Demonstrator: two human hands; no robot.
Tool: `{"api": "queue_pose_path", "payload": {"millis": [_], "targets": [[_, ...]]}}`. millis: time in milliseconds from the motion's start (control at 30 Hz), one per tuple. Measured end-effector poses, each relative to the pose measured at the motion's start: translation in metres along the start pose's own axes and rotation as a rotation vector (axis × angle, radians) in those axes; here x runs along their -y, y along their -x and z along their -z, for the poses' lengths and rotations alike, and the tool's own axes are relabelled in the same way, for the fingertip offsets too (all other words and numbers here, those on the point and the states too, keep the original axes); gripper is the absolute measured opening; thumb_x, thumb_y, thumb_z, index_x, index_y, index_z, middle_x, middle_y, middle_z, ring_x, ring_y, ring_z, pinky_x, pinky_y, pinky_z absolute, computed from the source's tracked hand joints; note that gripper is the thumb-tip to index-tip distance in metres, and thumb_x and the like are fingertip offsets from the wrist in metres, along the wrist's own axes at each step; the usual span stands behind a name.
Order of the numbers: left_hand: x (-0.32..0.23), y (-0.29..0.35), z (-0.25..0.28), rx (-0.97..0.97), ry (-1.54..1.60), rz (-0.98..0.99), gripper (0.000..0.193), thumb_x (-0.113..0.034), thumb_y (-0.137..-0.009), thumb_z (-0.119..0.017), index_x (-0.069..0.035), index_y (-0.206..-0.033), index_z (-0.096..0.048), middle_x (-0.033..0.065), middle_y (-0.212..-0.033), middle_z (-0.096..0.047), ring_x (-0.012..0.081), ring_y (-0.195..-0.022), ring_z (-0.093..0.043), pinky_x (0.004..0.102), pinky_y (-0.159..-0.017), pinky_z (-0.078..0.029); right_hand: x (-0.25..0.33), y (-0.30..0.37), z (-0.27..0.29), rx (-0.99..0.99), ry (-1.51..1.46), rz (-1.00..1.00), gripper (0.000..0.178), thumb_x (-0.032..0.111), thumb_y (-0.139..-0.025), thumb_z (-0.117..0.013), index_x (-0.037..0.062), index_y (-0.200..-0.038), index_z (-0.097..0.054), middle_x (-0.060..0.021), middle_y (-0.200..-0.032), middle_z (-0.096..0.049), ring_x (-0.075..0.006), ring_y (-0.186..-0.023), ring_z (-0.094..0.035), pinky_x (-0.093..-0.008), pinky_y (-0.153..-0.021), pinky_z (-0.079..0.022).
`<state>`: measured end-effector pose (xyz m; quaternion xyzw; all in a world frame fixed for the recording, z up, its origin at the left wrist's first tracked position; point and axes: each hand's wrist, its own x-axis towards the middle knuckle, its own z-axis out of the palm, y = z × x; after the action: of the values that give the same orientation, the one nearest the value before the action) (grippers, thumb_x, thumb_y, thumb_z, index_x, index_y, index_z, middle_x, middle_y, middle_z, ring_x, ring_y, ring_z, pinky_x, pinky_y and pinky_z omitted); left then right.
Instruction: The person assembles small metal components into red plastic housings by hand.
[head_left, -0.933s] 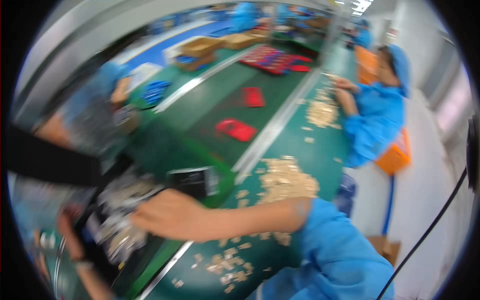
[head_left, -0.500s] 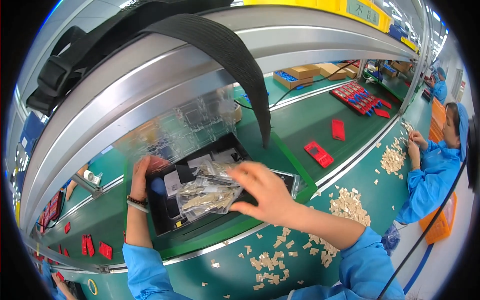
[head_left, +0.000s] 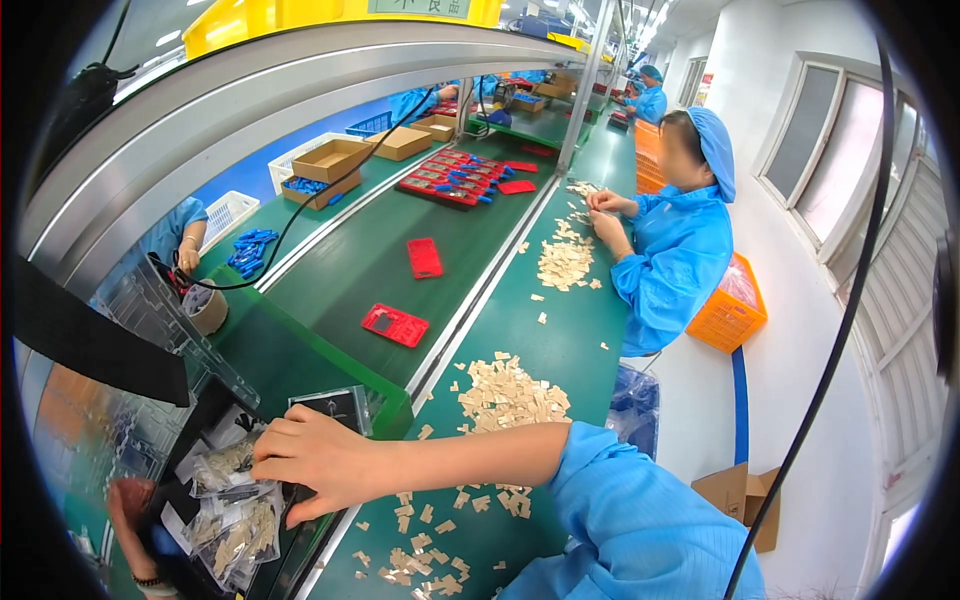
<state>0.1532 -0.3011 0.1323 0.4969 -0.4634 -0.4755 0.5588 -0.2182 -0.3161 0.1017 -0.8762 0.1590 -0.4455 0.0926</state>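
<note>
My right hand (head_left: 325, 462) reaches in over a black tray (head_left: 292, 568), its fingertips at clear plastic bags (head_left: 235, 530) filled with small pale metal pieces. The thumb stands apart from the fingers, and I see nothing lifted in that hand. At the tray's left side is my left hand (head_left: 128, 508), beaded bracelet at the wrist; its fingers are dim and partly hidden, so their grip is unclear. A clear molded plastic sheet (head_left: 150, 360) stands up behind the tray. A flat clear bag with a dark item (head_left: 338, 408) lies beyond my right hand.
Loose pale pieces (head_left: 515, 395) are heaped on the green worktop to the right. Red casings (head_left: 395, 325) lie on the green belt, with red trays (head_left: 455, 180) farther off. A co-worker (head_left: 680, 235) in blue handles small pieces. A black cable (head_left: 820, 380) crosses the right side.
The view has swung right, so the tray and both hands now appear lower left. My right hand's fingers have come down toward the bags; the left stays at the tray's side.
</note>
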Motion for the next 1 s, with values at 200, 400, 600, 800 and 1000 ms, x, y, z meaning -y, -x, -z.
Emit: {"api": "queue_pose_path", "payload": {"millis": [200,400,600,800,1000], "targets": [[0.026,0.001,0.051,0.207,-0.121,-0.286,0.059,-0.041,-0.09,-0.056,0.0,-0.131,-0.046,0.0136,-0.113,-0.06,0.0231,-0.103,-0.057,0.0366,-0.095,-0.044,0.001,-0.001,-0.013,-0.03,0.071,0.055,0.064,0.041,-0.061,-0.08,0.0084,-0.111,-0.057,-0.0066,-0.107,-0.054,-0.0256,-0.099,-0.052,-0.0405,-0.085,-0.037],[0.023,0.001,0.06,0.155,-0.181,-0.412,0.066,-0.041,-0.097,-0.047,0.001,-0.145,-0.03,0.0178,-0.143,-0.042,0.0296,-0.132,-0.041,0.044,-0.11,-0.031,0.017,0.006,0.03,0.021,0.187,0.056,0.071,0.045,-0.064,-0.077,0.0098,-0.122,-0.057,-0.0088,-0.118,-0.056,-0.0284,-0.104,-0.055,-0.0431,-0.086,-0.04],[0.02,0.098,0.028,-0.561,-0.72,-0.652,0.048,-0.028,-0.103,-0.033,0.002,-0.139,-0.04,0.0166,-0.145,-0.04,0.0247,-0.135,-0.037,0.0415,-0.113,-0.025,-0.002,0.062,0.046,-0.105,0.245,-0.03,0.06,0.027,-0.073,-0.077,0.009,-0.126,-0.056,-0.0116,-0.125,-0.053,-0.0302,-0.107,-0.054,-0.0432,-0.089,-0.041],[-0.043,0.113,-0.086,0.339,-1.454,-0.6,0.039,-0.023,-0.099,-0.047,-0.005,-0.133,-0.051,0.0192,-0.131,-0.05,0.039,-0.11,-0.056,0.0468,-0.09,-0.045,-0.022,0.107,0.07,-0.07,0.36,-0.346,0.059,0.018,-0.075,-0.075,0.0082,-0.128,-0.051,-0.0117,-0.128,-0.05,-0.03,-0.115,-0.049,-0.0413,-0.093,-0.039],[-0.042,0.099,-0.089,0.302,-1.318,-0.516,0.039,-0.027,-0.101,-0.046,-0.002,-0.131,-0.053,0.02,-0.129,-0.052,0.0394,-0.112,-0.054,0.0462,-0.092,-0.044,-0.018,0.133,0.083,0.011,0.416,-0.421,0.06,0.015,-0.075,-0.075,0.0093,-0.129,-0.051,-0.0113,-0.13,-0.049,-0.0295,-0.116,-0.048,-0.0411,-0.093,-0.039]]}}
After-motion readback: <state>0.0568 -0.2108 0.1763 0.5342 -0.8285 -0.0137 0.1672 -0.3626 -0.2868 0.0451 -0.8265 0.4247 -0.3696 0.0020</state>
